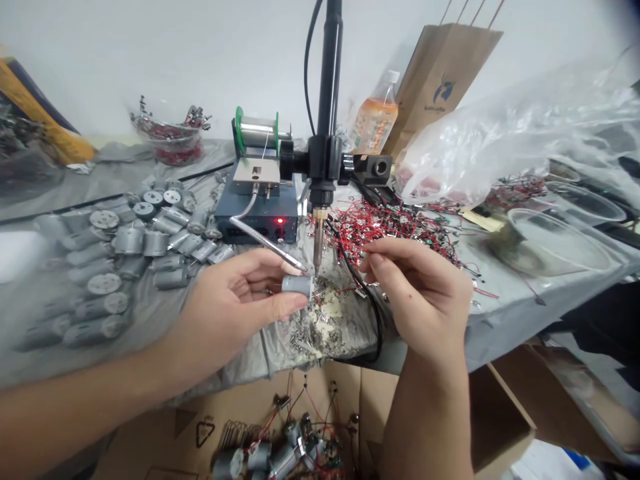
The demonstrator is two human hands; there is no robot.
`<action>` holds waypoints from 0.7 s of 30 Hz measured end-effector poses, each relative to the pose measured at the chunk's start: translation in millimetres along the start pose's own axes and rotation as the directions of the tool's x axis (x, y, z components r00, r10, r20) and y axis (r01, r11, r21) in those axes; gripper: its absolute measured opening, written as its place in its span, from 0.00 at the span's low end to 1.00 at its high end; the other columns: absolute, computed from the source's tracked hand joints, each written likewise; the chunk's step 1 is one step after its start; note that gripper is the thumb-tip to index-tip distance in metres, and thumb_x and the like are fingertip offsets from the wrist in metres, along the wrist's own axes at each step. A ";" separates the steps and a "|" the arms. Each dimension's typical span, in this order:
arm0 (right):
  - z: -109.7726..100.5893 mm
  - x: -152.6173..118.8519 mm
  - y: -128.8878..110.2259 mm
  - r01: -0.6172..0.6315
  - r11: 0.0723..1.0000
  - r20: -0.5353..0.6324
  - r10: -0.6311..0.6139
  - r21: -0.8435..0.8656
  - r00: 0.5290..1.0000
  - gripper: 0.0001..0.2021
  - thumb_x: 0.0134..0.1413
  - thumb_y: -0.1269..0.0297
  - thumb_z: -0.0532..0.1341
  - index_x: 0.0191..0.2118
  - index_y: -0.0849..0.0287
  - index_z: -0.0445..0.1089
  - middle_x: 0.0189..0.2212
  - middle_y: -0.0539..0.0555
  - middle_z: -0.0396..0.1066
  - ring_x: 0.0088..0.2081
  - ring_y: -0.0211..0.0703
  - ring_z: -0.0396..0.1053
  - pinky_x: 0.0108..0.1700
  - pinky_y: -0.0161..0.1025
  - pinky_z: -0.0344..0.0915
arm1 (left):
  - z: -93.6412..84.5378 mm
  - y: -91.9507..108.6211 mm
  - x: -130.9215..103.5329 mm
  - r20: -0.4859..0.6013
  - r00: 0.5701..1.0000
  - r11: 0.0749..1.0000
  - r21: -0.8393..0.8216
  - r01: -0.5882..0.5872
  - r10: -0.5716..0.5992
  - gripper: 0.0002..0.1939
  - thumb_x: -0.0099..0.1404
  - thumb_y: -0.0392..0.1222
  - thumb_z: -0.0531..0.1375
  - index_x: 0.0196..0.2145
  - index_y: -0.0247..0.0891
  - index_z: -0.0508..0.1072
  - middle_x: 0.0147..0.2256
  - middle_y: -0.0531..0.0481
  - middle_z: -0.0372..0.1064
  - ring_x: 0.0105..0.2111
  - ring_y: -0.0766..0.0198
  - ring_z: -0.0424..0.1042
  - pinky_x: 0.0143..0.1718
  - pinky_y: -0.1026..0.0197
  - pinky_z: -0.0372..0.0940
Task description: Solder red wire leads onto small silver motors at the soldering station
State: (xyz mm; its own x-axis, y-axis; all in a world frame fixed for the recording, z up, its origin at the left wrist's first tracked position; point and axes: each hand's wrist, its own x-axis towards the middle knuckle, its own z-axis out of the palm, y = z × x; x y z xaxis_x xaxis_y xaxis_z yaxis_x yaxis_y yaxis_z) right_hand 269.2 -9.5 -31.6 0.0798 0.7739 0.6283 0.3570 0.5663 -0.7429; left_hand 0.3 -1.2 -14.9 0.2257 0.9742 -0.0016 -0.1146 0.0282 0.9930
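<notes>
Nearest, below desk (260, 341) edge: cardboard box (165, 427), wired motors (285, 459) inside. Left hand (235, 293): grip closed on grey motor (296, 285), thumb on near side, fingers on far side; motor at fingertips, right end just beside soldering iron (319, 240) tip. Right hand (420, 290): grip pinched, right of motor, apart from it; cannot tell whether anything held. Beyond: loose motors (129, 240) left, red wire heap (415, 227) right. Farther: blue control box (245, 210), solder spool (257, 133). Farthest: bottle (375, 123), paper bag (435, 73).
</notes>
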 end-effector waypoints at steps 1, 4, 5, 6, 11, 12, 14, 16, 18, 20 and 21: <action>-0.3 0.2 0.9 0.018 0.999 -0.006 -0.018 -0.031 1.000 0.10 0.77 0.74 0.72 0.48 0.51 0.90 0.37 0.47 0.88 0.33 0.38 0.82 0.34 0.34 0.75 | 0.4 1.0 0.4 0.014 1.000 1.000 -0.020 0.021 -0.020 0.18 0.56 0.33 0.88 0.41 0.41 0.91 0.38 0.50 0.92 0.37 0.61 0.91 0.36 0.70 0.84; 0.4 1.7 4.0 0.036 0.997 0.004 -0.036 -0.061 0.999 0.10 0.76 0.75 0.71 0.46 0.52 0.88 0.35 0.46 0.86 0.30 0.35 0.77 0.31 0.33 0.67 | 0.3 2.4 1.5 0.032 0.997 0.995 -0.076 0.070 -0.068 0.20 0.53 0.29 0.89 0.41 0.39 0.92 0.36 0.51 0.91 0.30 0.64 0.85 0.29 0.71 0.79; 1.1 2.4 4.9 0.042 0.998 0.017 -0.041 -0.056 0.999 0.10 0.76 0.75 0.70 0.46 0.52 0.87 0.35 0.45 0.85 0.30 0.34 0.76 0.30 0.33 0.65 | -0.4 2.1 1.7 0.030 0.997 0.994 -0.083 0.073 -0.071 0.19 0.54 0.30 0.89 0.40 0.39 0.92 0.36 0.51 0.91 0.29 0.66 0.84 0.30 0.71 0.79; 2.0 3.0 5.6 0.048 0.998 0.031 -0.046 -0.051 0.998 0.10 0.76 0.75 0.69 0.46 0.52 0.87 0.35 0.45 0.85 0.30 0.34 0.75 0.29 0.33 0.63 | -1.3 1.4 1.9 0.029 0.997 0.994 -0.086 0.072 -0.070 0.17 0.56 0.31 0.89 0.40 0.39 0.92 0.35 0.52 0.90 0.28 0.67 0.83 0.31 0.72 0.79; 6.2 3.8 5.5 0.046 0.998 0.062 -0.043 -0.038 0.997 0.09 0.73 0.75 0.70 0.43 0.53 0.86 0.33 0.47 0.82 0.30 0.37 0.74 0.30 0.36 0.64 | -5.9 -3.9 3.2 0.092 0.989 0.991 -0.046 0.124 -0.119 0.14 0.68 0.49 0.88 0.42 0.40 0.93 0.29 0.51 0.86 0.25 0.66 0.79 0.26 0.70 0.73; 6.4 3.3 5.2 0.051 0.998 0.062 -0.049 -0.041 0.997 0.08 0.74 0.74 0.72 0.44 0.53 0.86 0.34 0.47 0.83 0.30 0.37 0.74 0.31 0.37 0.66 | -6.3 -4.5 3.6 0.105 0.986 0.991 -0.031 0.130 -0.126 0.14 0.69 0.50 0.87 0.42 0.40 0.93 0.29 0.51 0.85 0.24 0.66 0.78 0.26 0.70 0.72; 5.7 2.0 5.0 0.066 0.997 0.059 -0.063 -0.048 0.996 0.07 0.75 0.72 0.74 0.45 0.52 0.89 0.35 0.48 0.85 0.31 0.38 0.75 0.33 0.38 0.68 | -6.4 -4.8 4.1 0.115 0.985 0.992 -0.016 0.128 -0.126 0.14 0.69 0.50 0.87 0.42 0.40 0.93 0.27 0.53 0.82 0.24 0.68 0.75 0.27 0.70 0.71; 4.3 0.9 4.9 0.075 0.996 0.045 -0.073 -0.051 0.996 0.07 0.77 0.70 0.76 0.47 0.50 0.91 0.37 0.49 0.87 0.33 0.40 0.78 0.36 0.40 0.72 | -5.8 -4.2 4.0 0.099 0.987 0.991 -0.022 0.133 -0.130 0.14 0.69 0.50 0.87 0.42 0.40 0.93 0.29 0.52 0.83 0.25 0.68 0.74 0.27 0.69 0.71; 3.3 0.5 4.7 0.088 0.995 0.030 -0.086 -0.050 0.996 0.08 0.78 0.69 0.75 0.49 0.48 0.94 0.40 0.51 0.90 0.37 0.44 0.82 0.39 0.43 0.76 | -5.0 -3.4 3.7 0.074 0.988 0.988 -0.051 0.143 -0.139 0.17 0.68 0.52 0.89 0.42 0.40 0.92 0.30 0.50 0.85 0.26 0.67 0.75 0.26 0.69 0.71; 3.9 0.8 3.9 0.118 0.992 0.025 -0.117 -0.052 0.993 0.11 0.77 0.71 0.74 0.51 0.47 0.95 0.39 0.51 0.90 0.36 0.45 0.82 0.38 0.44 0.76 | -4.4 -3.1 3.7 0.060 0.988 0.985 -0.090 0.149 -0.144 0.22 0.65 0.56 0.91 0.42 0.40 0.92 0.31 0.49 0.87 0.26 0.66 0.77 0.26 0.70 0.72; 5.0 1.0 3.4 0.131 0.990 0.022 -0.130 -0.056 0.991 0.12 0.76 0.72 0.74 0.50 0.47 0.96 0.38 0.51 0.89 0.35 0.44 0.80 0.36 0.43 0.74 | -4.3 -3.3 4.0 0.059 0.988 0.983 -0.109 0.148 -0.142 0.24 0.64 0.58 0.92 0.41 0.40 0.92 0.30 0.48 0.86 0.26 0.65 0.77 0.25 0.70 0.72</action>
State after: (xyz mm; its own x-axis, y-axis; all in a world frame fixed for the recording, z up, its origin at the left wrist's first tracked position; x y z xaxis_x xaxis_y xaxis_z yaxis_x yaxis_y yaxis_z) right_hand 265.9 -5.3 -34.6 0.0118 0.6998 0.7143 0.4158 0.6462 -0.6400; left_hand -2.6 3.6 -18.7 0.2967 0.9453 -0.1359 -0.1849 0.1964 0.9629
